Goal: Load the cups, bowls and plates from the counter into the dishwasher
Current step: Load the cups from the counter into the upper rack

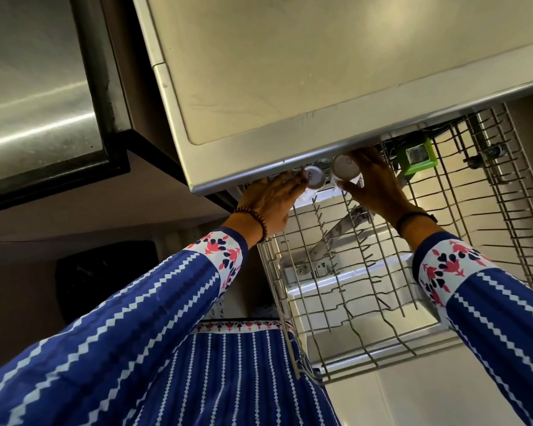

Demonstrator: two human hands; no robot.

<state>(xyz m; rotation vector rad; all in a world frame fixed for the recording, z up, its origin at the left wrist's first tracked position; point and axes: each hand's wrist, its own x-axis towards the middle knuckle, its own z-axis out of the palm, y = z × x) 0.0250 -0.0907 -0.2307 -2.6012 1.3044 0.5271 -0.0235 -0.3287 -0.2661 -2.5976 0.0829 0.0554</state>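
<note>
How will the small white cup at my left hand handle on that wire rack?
The small white cup looks light, since the left hand holds it by fingertips. Its round body may roll or tip between the metal wire rack tines.

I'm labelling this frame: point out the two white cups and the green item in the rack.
Left cup (314, 177): head view, upturned base.
Right cup (346, 167): head view, upturned base.
Green item (429, 153): head view, green rim.
</note>
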